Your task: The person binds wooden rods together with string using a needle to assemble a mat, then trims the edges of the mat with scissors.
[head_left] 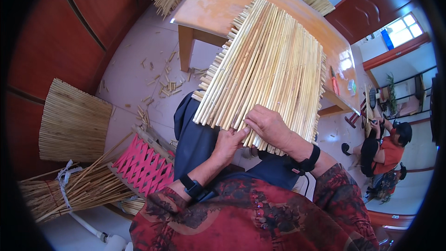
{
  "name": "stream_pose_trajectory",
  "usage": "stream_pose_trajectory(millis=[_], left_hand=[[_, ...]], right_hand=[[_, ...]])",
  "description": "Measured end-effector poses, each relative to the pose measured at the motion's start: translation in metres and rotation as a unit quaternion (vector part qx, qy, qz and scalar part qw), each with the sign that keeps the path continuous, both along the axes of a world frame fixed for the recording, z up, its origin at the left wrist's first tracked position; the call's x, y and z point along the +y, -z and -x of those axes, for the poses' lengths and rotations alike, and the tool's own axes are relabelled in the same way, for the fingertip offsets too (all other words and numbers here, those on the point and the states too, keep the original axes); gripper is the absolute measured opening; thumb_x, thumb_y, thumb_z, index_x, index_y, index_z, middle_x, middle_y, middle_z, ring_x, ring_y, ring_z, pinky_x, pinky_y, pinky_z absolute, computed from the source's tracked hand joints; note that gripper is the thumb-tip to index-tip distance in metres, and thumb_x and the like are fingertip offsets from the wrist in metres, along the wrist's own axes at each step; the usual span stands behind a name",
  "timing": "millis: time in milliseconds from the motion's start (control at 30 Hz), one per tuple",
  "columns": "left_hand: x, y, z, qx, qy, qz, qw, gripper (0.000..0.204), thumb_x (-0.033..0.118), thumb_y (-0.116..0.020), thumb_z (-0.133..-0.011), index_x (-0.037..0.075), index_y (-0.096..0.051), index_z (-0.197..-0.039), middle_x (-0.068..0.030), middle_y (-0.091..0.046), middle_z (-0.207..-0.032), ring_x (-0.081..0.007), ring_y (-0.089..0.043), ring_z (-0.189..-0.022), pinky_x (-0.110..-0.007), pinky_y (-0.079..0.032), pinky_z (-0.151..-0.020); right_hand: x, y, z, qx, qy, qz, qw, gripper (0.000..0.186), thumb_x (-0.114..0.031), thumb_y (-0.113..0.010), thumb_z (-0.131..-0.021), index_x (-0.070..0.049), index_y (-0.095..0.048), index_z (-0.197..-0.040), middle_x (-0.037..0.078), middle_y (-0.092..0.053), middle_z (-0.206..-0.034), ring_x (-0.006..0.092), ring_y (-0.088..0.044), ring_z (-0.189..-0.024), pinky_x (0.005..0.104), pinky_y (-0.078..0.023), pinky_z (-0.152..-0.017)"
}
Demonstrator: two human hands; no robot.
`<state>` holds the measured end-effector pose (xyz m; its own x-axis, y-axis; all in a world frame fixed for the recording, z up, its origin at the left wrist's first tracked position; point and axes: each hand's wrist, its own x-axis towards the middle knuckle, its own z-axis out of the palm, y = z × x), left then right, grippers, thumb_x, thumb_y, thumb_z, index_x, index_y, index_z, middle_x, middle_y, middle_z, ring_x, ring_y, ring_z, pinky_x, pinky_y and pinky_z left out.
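Observation:
A thick mat of straight yellow-brown reed stalks (274,69), laid side by side, slopes from the table down to my lap. At its near edge, my left hand (227,145) grips the stalk ends from below, thumb on top. Close beside that thumb, my right hand (270,126) rests over the mat with thumb and fingers pinched together. What lies within that pinch is too small or hidden to make out. Uneven stalk ends stick out along the mat's left side.
Red-handled pliers (334,81) and a small round green-and-white item (351,87) lie on the wooden table (209,0). At left are a finished mat (74,121), a pink-strapped stool (141,162) and a tied reed bundle (88,190). Cut pieces (169,86) litter the floor. Other people (385,153) sit at right.

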<state>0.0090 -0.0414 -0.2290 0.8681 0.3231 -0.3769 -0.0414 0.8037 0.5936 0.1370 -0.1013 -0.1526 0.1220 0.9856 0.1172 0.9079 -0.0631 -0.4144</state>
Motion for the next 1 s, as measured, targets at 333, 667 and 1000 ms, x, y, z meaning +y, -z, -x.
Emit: stream_pose_trajectory(millis=[333,667,1000], left_hand=[[0.005,-0.009,0.005,0.048,0.012,0.019,0.999,0.029,0.011,-0.053,-0.085,-0.004,-0.046,-0.108,-0.0074,-0.055,-0.089,-0.0161,-0.058,-0.075,-0.037,-0.055,-0.064],[0.006,0.004,0.004,0.016,-0.023,0.011,1.000,0.034,0.011,-0.059,-0.079,-0.005,-0.050,-0.107,-0.0105,-0.060,-0.089,-0.0185,-0.061,-0.071,-0.032,-0.055,-0.057],[0.010,0.011,0.009,0.038,0.013,-0.068,0.997,0.035,0.016,-0.061,-0.079,-0.006,-0.053,-0.105,-0.0089,-0.060,-0.091,-0.0141,-0.058,-0.076,-0.027,-0.047,-0.066]], right_hand=[[0.041,-0.083,0.014,0.012,0.008,-0.148,0.989,0.015,-0.013,-0.055,-0.081,-0.002,-0.052,-0.072,0.008,-0.051,-0.068,0.0241,-0.053,-0.061,0.0329,-0.044,-0.053],[0.040,-0.172,-0.031,0.430,0.131,0.049,0.892,0.022,-0.025,-0.050,-0.088,-0.004,-0.054,-0.091,0.002,-0.056,-0.072,0.0056,-0.054,-0.052,0.0173,-0.047,-0.051],[0.027,-0.164,-0.104,0.095,0.211,-0.090,0.969,0.011,-0.017,-0.051,-0.084,-0.010,-0.058,-0.088,-0.006,-0.048,-0.063,0.0030,-0.044,-0.050,0.0179,-0.033,-0.044]])
